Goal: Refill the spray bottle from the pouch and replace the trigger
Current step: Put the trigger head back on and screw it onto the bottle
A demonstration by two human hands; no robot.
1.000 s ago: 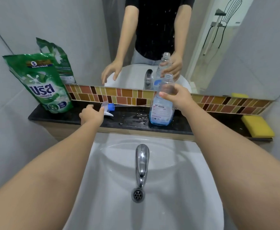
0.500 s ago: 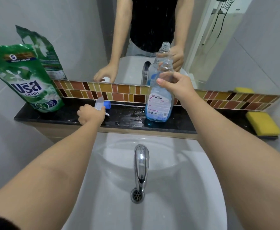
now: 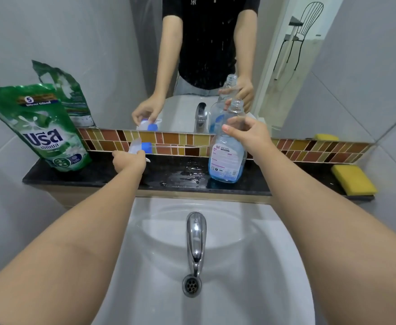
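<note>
While the right hand (image 3: 248,134) grips the neck of the uncapped bottle (image 3: 227,158) standing on the wet bench (image 3: 173,174), the left hand (image 3: 129,160) is closed around the trigger (image 3: 140,147), lifted just off the bench. Left of that hand leans the green pouch (image 3: 42,127).

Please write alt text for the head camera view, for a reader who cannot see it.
Over a white sink, the right hand grips the neck of an open spray bottle standing on a wet black ledge, while the left hand holds the removed trigger. A green pouch stands left, a yellow sponge lies right.
</note>
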